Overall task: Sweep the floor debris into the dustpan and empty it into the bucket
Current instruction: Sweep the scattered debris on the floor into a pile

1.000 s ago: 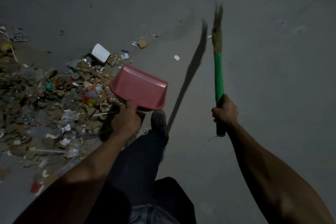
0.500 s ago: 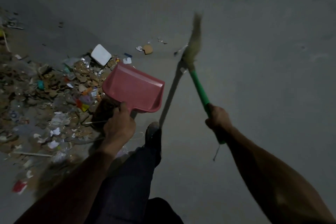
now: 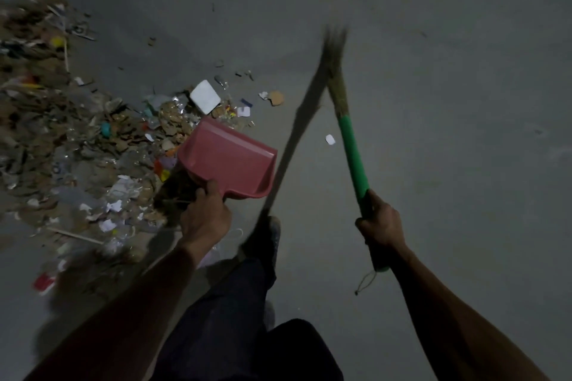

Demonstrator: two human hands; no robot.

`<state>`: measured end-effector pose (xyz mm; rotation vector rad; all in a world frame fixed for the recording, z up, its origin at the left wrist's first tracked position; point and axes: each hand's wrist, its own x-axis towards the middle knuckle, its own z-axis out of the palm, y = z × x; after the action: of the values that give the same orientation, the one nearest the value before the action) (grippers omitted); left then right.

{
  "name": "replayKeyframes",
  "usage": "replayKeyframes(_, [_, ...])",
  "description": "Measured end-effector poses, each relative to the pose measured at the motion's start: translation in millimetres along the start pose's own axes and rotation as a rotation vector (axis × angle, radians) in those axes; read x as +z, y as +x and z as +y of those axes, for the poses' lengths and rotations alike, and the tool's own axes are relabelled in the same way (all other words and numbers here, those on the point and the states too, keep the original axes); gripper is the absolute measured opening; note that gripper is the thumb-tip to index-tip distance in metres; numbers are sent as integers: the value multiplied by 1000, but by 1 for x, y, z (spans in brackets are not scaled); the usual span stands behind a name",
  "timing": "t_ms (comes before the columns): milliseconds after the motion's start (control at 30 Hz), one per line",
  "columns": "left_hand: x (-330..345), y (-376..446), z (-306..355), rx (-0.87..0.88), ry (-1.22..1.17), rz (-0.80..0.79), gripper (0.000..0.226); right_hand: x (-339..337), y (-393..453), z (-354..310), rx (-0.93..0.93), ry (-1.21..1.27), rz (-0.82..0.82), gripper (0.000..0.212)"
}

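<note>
Down on the grey floor [image 3: 433,40] lies a big heap of rubbish [image 3: 77,139], spread over the left side and reaching toward the far left corner of the view. It has brown bits, torn paper, clear plastic and small bright scraps in it. A white square piece [image 3: 205,97] sits at the right edge of the heap, and a small brown bit [image 3: 276,98] lies a little way off to its right. One small white scrap [image 3: 330,139] lies alone on the bare floor, between the pan and the broom.

The left hand [image 3: 205,219] has its fingers and thumb curled tight round the handle of the pink dustpan [image 3: 230,161]. The dustpan is at the right edge of the heap, just beside the rubbish, and it looks tipped. I cannot tell if its front lip touches the floor.

The right hand [image 3: 380,226] is closed in a fist round the green handle of the broom [image 3: 353,151]. The broom leans up and to the left. Its straw end [image 3: 334,65] is blurry and points to the far side of the floor. A thin string [image 3: 365,283] hangs from the near end of the handle. A long dark shadow [image 3: 297,136] of the broom runs across the floor between the dustpan and the broom.

A leg in dark trousers [image 3: 229,312] and a dark shoe [image 3: 267,238] show between the two arms
</note>
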<state>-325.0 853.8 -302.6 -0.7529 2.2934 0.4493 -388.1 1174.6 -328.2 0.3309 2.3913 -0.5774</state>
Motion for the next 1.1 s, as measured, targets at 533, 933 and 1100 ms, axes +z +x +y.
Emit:
replayKeyframes(533, [36,-78,-75,-138,-207,89,33,55,-42,-79,-372,-281,-239,52])
replayKeyframes(933, [59,-172,-123,-206,-286,175,38,66,-185,40,108,214,-48,36])
replayKeyframes(1100, [55,-153,-159,-239,-284,175,39,78,-166,42,309,274,10,25])
